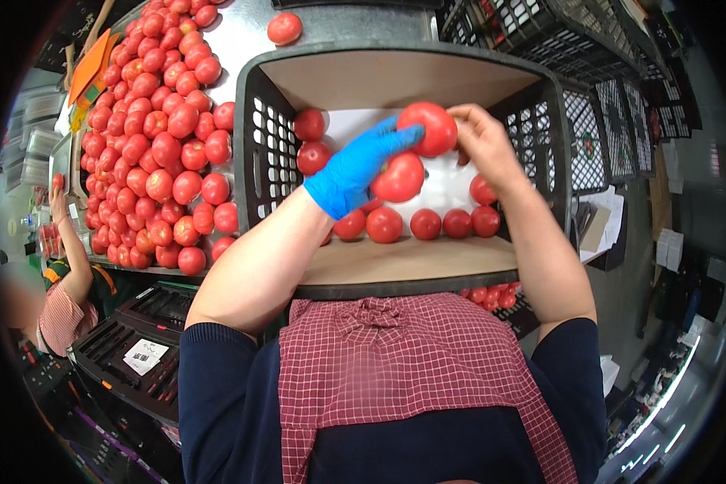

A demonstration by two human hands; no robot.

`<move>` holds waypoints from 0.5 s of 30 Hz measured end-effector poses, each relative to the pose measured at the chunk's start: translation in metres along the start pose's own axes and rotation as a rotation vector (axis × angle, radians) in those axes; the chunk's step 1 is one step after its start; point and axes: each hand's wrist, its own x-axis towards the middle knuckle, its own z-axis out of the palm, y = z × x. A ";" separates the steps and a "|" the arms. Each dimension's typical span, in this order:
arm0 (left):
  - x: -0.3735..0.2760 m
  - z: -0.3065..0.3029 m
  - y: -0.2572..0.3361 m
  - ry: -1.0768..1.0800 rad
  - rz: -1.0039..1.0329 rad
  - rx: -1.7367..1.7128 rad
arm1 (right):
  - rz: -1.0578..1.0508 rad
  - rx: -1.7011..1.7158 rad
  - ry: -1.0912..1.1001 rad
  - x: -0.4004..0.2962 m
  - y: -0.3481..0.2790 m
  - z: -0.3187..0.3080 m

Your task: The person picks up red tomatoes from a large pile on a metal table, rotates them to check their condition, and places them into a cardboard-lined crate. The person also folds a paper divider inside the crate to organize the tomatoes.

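My left hand (pixel 354 166), in a blue glove, holds two tomatoes over a black plastic crate (pixel 255 181). The upper tomato (pixel 432 129) sits at its fingertips. The other tomato (pixel 399 176) rests lower, against the palm. Bare and with curled fingers, my right hand (pixel 487 145) is at the right side of the upper tomato; its fingertips are partly hidden, so a grip cannot be made out. Brown cardboard (pixel 405 263) lines the crate's long sides. Inside, a front row of tomatoes (pixel 385 225) lies along the liner, and two tomatoes (pixel 312 158) lie at the left end.
A large heap of tomatoes (pixel 157 151) covers the metal table left of the crate. One loose tomato (pixel 284 28) lies behind it. Black crates (pixel 556 36) stand back right, and folded crates (pixel 139 351) lower left. A co-worker's hand (pixel 58 206) reaches in at far left.
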 end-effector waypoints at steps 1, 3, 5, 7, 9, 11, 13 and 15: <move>-0.001 -0.003 0.002 0.025 -0.055 -0.026 | -0.013 -0.136 0.017 0.007 0.001 -0.016; -0.001 -0.006 0.004 0.095 -0.051 -0.092 | 0.020 -0.644 0.139 0.018 0.008 -0.041; 0.001 -0.009 0.006 0.114 -0.025 -0.149 | 0.143 -1.141 -0.008 0.019 0.026 -0.052; 0.002 -0.012 0.007 0.141 -0.007 -0.200 | 0.302 -1.465 -0.261 0.010 0.050 -0.049; 0.003 -0.014 0.007 0.150 0.014 -0.206 | 0.486 -1.614 -0.458 0.003 0.075 -0.036; 0.003 -0.016 0.006 0.153 0.054 -0.202 | 0.477 -1.693 -0.504 0.003 0.087 -0.028; 0.004 -0.018 0.005 0.153 0.060 -0.213 | 0.479 -1.797 -0.524 0.008 0.087 -0.021; 0.005 -0.020 0.007 0.162 0.074 -0.227 | 0.443 -1.730 -0.501 0.012 0.072 -0.019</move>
